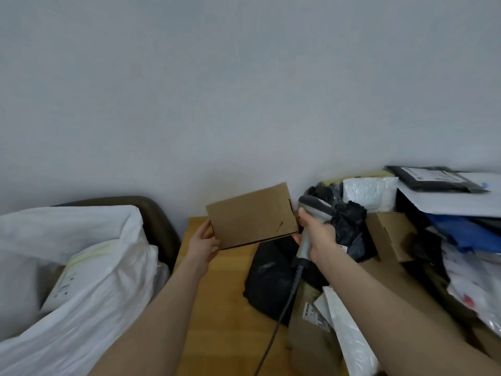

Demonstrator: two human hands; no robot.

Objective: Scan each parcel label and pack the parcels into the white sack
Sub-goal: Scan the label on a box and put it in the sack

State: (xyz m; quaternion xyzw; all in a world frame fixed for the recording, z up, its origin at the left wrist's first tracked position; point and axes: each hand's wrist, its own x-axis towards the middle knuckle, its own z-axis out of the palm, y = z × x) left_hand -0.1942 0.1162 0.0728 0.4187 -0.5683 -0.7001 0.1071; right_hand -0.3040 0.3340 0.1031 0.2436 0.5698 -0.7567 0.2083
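A person's left hand holds a flat brown cardboard parcel upright above the wooden tabletop, its fingers clasped round the box's nine o'clock edge. The right hand is clenched round the handle of a grey handheld barcode scanner, whose head sits just beside the parcel's three o'clock edge. A dark cable trails from the scanner towards six o'clock.

No label shows on the face turned to the camera, so the scan appears to be in hand, not done. The box looks light and stiff, with plain dry card that should not slip. A grip along one short edge seems enough to turn it, though pinching hard at mid-panel could dent the board.

The open white woven sack slumps at eight o'clock, with pale packets already inside. A black plastic mailer bag lies on the tabletop below the box, and a heap of mixed parcels rises at three o'clock.
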